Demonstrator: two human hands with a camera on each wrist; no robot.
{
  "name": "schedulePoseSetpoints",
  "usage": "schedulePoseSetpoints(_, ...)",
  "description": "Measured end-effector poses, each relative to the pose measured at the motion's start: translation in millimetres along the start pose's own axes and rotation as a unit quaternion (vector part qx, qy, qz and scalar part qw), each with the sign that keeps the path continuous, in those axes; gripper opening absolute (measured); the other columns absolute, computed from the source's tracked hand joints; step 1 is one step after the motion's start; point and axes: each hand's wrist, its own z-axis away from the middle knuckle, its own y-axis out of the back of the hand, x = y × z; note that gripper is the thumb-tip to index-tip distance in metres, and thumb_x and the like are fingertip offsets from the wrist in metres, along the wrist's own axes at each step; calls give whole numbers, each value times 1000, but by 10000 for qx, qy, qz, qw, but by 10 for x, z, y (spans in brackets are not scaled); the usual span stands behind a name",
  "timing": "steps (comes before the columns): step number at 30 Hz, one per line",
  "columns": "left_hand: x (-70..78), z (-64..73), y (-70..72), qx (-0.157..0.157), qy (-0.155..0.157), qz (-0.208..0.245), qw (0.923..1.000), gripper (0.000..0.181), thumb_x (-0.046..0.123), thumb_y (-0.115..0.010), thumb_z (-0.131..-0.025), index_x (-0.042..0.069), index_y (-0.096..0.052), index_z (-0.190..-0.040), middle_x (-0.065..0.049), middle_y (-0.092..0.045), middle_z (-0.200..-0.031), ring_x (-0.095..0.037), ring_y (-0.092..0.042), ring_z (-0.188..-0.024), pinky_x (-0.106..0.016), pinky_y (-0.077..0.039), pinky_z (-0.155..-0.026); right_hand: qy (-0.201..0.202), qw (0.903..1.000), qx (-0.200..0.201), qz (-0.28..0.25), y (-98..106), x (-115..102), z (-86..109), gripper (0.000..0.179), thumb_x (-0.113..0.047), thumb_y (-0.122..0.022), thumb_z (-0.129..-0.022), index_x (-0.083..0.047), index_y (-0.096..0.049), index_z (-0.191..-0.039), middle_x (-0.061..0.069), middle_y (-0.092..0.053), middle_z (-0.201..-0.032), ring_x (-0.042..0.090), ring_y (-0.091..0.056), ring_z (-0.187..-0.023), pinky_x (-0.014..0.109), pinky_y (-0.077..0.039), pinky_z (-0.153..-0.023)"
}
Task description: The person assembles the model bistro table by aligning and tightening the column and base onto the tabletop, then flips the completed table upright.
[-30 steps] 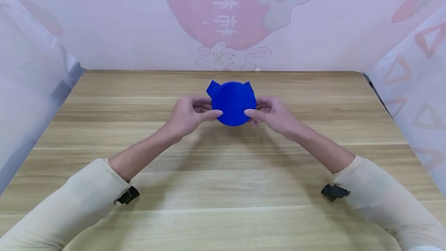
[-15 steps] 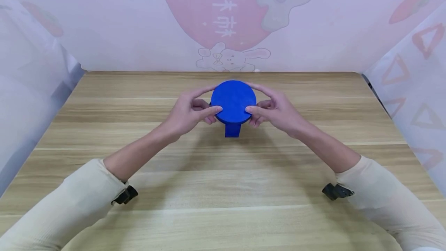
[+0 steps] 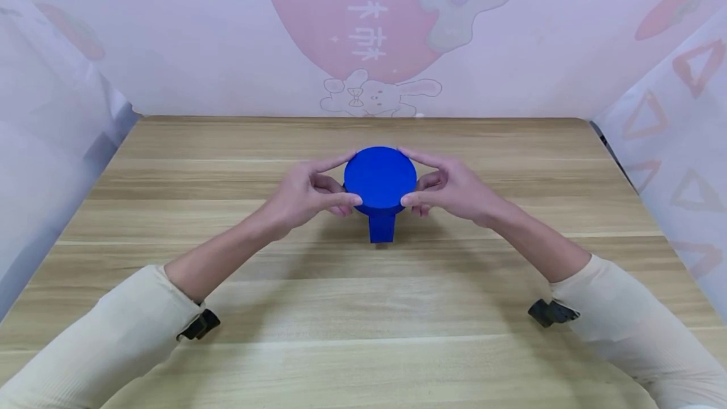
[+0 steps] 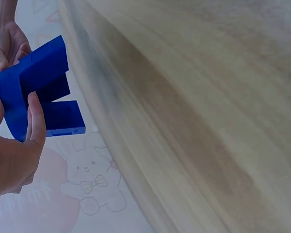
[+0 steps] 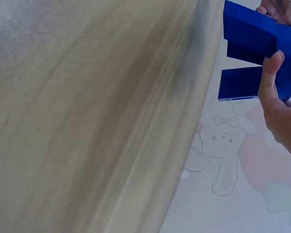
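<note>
A small blue three-legged stool (image 3: 379, 177) is held level, round seat up, close over the table at the middle of the head view. Its front leg (image 3: 382, 230) points down towards the person. My left hand (image 3: 303, 193) grips the left side of the seat, thumb on the near rim and index finger stretched along the far rim. On the opposite side my right hand (image 3: 457, 193) holds it the same way. Both wrist views show the legs, one leg (image 4: 64, 116) in the left and one leg (image 5: 240, 83) in the right, with fingers curled under the seat.
The wooden table (image 3: 363, 308) spreads under both arms. Behind it stands a pale printed wall (image 3: 199, 49) with a rabbit drawing, and printed sheets flank both sides. Black wrist cameras hang below the sleeves, one camera (image 3: 199, 324) on the left and one camera (image 3: 552, 313) on the right.
The stool has turned from seat facing the person, with two legs pointing up and away, to seat up and legs down. It has since come slightly lower and nearer, both hands still on it.
</note>
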Motion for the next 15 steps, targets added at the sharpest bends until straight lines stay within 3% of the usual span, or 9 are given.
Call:
schedulePoseSetpoints(3, -37, 5, -18, -28, 105, 115, 9999, 75, 8, -79, -92, 18, -45, -158, -23, -76, -95, -46, -73, -88, -52, -61, -87, -141, 9998, -39, 109, -11, 26, -1, 81, -1, -75, -93, -14, -35, -162, 20, -70, -83, 47, -69, -79, 43, -64, -73)
schedulePoseSetpoints(15, -161, -5, -72, -240, 288, 50, 9993, 74, 9, -79, -93, 12, -44, -158, -24, -76, -96, -43, -75, -86, -51, -62, -84, -516, 9984, -242, 72, -46, 167, -13, 80, -6, -76, -94, -14, -35, -162, 19, -70, -81, 42, -71, -78, 45, -64, -73)
